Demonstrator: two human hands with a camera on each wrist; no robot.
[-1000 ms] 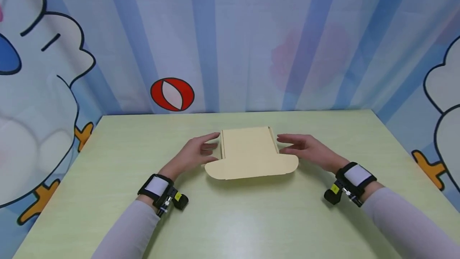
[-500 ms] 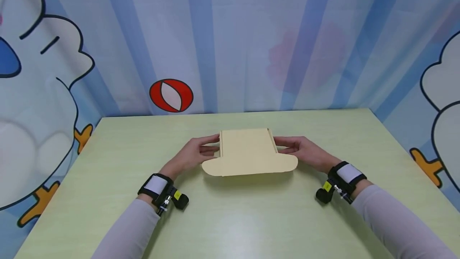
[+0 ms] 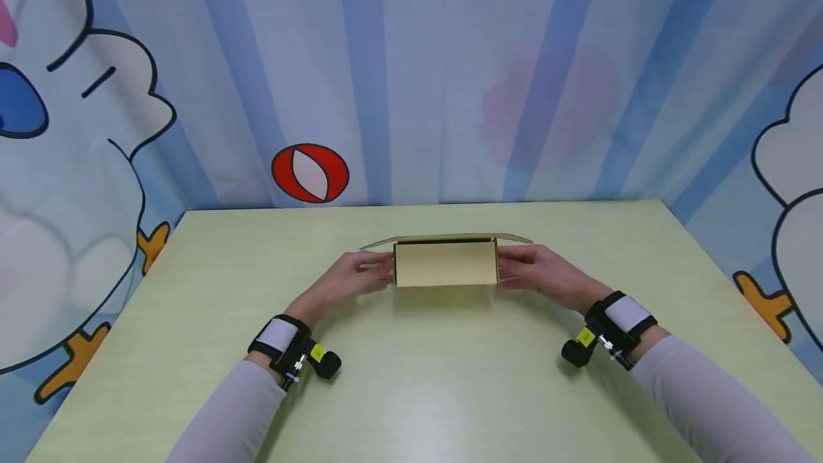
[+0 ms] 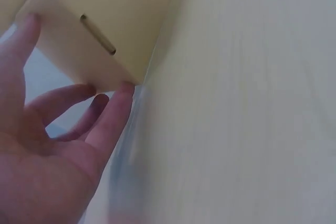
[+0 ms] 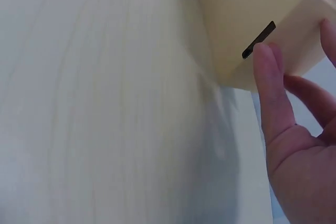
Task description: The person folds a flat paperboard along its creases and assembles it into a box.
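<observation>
A small plain cardboard box point(image 3: 446, 264) is held between both hands near the middle of the table. One flat panel faces me, and its lid flap point(image 3: 444, 238) spreads behind along the top with rounded ends. My left hand point(image 3: 352, 277) grips the left end; in the left wrist view its fingertips point(image 4: 126, 88) touch the lower edge below a narrow slot point(image 4: 98, 35). At the right end my right hand point(image 3: 545, 274) grips likewise, and in the right wrist view a finger point(image 5: 269, 72) presses beside a dark slot point(image 5: 259, 40).
The pale wood-grain table point(image 3: 437, 377) extends around the box. Behind it hangs a blue striped curtain point(image 3: 444, 91) printed with cartoon figures and a red ball point(image 3: 311, 173). Wrist cameras point(image 3: 326, 364) are strapped to both arms.
Both hands have closed in on the box ends. The box has been turned, so its wide-flapped face no longer faces me and a plain rectangular panel does; the flap now lies at the back.
</observation>
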